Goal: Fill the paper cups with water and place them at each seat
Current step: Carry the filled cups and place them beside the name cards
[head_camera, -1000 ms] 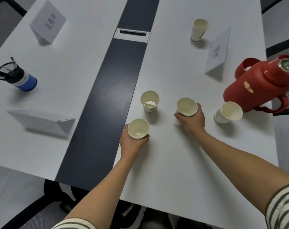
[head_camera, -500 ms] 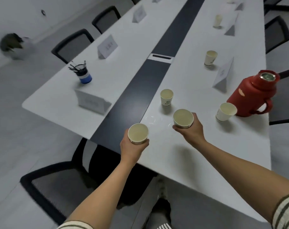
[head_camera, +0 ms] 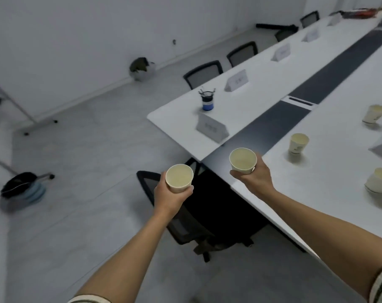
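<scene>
Left hand: left hand is up in front, out over the floor, fingers curled round the lower wall of a paper cup, thumb on the near-left side.
Left cup: the left cup stands upright in that grip, mouth open to the camera, pale inside. The blur hides how full it is.
Right hand: right hand is over the near corner of the table, wrapped round a second cup from below and behind, with one finger showing up its right side.
Right cup: the right cup is upright too, clear of the tabletop and carried a touch higher than the left one. The two are apart, with no contact between them.
Standing cup: just beyond and to the right of the right fingers, the standing cup sits on the white top.
Far cup: further out the same way, the far cup is well apart from the hand.
Edge cup: to the right of the right fingers, the edge cup is half cut off by the frame.
Dark strip: the dark strip runs away from right behind the right fingers.
Name card: the name card is on the far half, up beyond the gap between both hands, with the pen holder just behind it.
Chair: the black chair is tucked under the table end, below both sets of fingers.
</scene>
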Available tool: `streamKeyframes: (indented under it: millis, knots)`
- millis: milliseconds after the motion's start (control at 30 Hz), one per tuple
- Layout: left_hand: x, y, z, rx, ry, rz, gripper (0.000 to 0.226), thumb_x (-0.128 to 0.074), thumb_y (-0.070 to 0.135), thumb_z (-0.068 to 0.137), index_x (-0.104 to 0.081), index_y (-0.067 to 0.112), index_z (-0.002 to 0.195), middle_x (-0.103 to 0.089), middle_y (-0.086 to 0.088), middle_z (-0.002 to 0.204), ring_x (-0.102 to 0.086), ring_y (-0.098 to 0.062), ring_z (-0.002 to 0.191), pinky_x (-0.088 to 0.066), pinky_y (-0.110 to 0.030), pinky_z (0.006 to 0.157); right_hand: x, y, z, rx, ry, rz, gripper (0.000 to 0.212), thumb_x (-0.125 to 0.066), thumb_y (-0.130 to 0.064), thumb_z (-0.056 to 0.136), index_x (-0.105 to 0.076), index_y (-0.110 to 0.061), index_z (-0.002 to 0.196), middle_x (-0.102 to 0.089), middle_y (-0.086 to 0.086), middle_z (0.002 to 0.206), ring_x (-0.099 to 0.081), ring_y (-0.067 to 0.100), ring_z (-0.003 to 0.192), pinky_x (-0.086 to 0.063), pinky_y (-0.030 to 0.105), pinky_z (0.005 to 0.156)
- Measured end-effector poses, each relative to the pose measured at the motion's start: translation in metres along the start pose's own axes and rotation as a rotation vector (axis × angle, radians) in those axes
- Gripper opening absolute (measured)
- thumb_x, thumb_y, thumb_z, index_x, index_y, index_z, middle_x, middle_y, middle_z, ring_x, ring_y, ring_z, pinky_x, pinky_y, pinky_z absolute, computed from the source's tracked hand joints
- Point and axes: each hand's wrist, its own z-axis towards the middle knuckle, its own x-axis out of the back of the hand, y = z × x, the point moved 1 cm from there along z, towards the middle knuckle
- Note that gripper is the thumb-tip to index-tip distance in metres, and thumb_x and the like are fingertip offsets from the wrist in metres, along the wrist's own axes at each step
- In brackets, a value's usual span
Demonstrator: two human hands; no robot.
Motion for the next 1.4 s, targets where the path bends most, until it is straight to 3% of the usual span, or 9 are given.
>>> streamKeyframes:
  millis: [167, 267, 400, 500, 733, 867, 1000, 1400]
  knots:
    - [0.103, -0.028, -0.014, 0.056, 0.200, 0.010, 0.053, -0.091, 0.026, 0.064, -0.057, 0.029, 0.105, -0.064, 0.013, 0.096, -0.061, -0.006, 0.090, -0.054, -0.030, 0.079, -0.095, -0.059, -0.014, 0.088, -0.165, 0.018, 0.060, -0.087, -0.026, 0.066, -0.050, -0.030, 0.114, -0.062, -0.014, 0.094, -0.061, 0.016, 0.095, -0.051, 0.035, 0.082]
    - [0.166, -0.049, -0.022, 0.096, 0.295, 0.012, 0.053, -0.089, 0.026, 0.067, -0.056, 0.028, 0.108, -0.063, 0.013, 0.098, -0.059, -0.004, 0.091, -0.052, -0.026, 0.075, -0.158, -0.091, -0.027, 0.127, -0.278, 0.037, 0.056, -0.086, -0.028, 0.065, -0.052, -0.031, 0.109, -0.063, -0.014, 0.095, -0.061, 0.012, 0.095, -0.048, 0.029, 0.078]
    - [0.248, -0.080, -0.024, 0.125, 0.394, 0.028, 0.053, -0.089, 0.026, 0.067, -0.056, 0.026, 0.107, -0.062, 0.012, 0.097, -0.059, -0.003, 0.088, -0.047, -0.019, 0.068, -0.245, -0.130, -0.047, 0.173, -0.355, 0.054, 0.057, -0.088, -0.029, 0.062, -0.054, -0.030, 0.109, -0.064, -0.014, 0.097, -0.062, 0.015, 0.096, -0.051, 0.035, 0.084]
    - [0.301, -0.097, -0.015, 0.131, 0.402, 0.047, 0.053, -0.090, 0.025, 0.066, -0.056, 0.024, 0.106, -0.062, 0.012, 0.096, -0.059, -0.003, 0.088, -0.047, -0.018, 0.067, -0.301, -0.156, -0.061, 0.183, -0.376, 0.064, 0.059, -0.089, -0.032, 0.064, -0.053, -0.030, 0.110, -0.062, -0.017, 0.096, -0.060, 0.015, 0.095, -0.050, 0.034, 0.080]
    - [0.400, -0.127, 0.032, 0.097, 0.370, 0.077, 0.051, -0.090, 0.024, 0.066, -0.055, 0.025, 0.103, -0.062, 0.012, 0.096, -0.059, -0.005, 0.089, -0.045, -0.014, 0.065, -0.403, -0.205, -0.074, 0.189, -0.371, 0.087, 0.059, -0.088, -0.027, 0.066, -0.053, -0.023, 0.113, -0.063, -0.008, 0.099, -0.060, 0.019, 0.096, -0.052, 0.040, 0.083]
    - [0.424, -0.142, 0.077, 0.082, 0.343, 0.073, 0.053, -0.090, 0.025, 0.065, -0.055, 0.025, 0.105, -0.062, 0.012, 0.097, -0.059, -0.005, 0.090, -0.046, -0.014, 0.066, -0.438, -0.219, -0.052, 0.193, -0.351, 0.070, 0.059, -0.088, -0.027, 0.067, -0.053, -0.022, 0.114, -0.061, -0.012, 0.097, -0.060, 0.017, 0.094, -0.049, 0.034, 0.078]
    - [0.426, -0.157, 0.137, 0.078, 0.300, 0.056, 0.053, -0.090, 0.024, 0.065, -0.055, 0.026, 0.105, -0.063, 0.012, 0.098, -0.059, -0.005, 0.092, -0.047, -0.016, 0.068, -0.466, -0.217, -0.007, 0.174, -0.317, 0.041, 0.060, -0.088, -0.031, 0.065, -0.052, -0.026, 0.112, -0.062, -0.013, 0.097, -0.061, 0.018, 0.095, -0.053, 0.041, 0.082]
    - [0.373, -0.151, 0.384, 0.029, 0.096, 0.038, 0.051, -0.090, 0.027, 0.062, -0.056, 0.029, 0.100, -0.065, 0.009, 0.097, -0.063, -0.012, 0.092, -0.056, -0.031, 0.075, -0.517, -0.227, 0.204, 0.105, -0.151, 0.034, 0.059, -0.088, -0.029, 0.066, -0.052, -0.027, 0.112, -0.064, -0.009, 0.100, -0.060, 0.018, 0.097, -0.049, 0.035, 0.080]
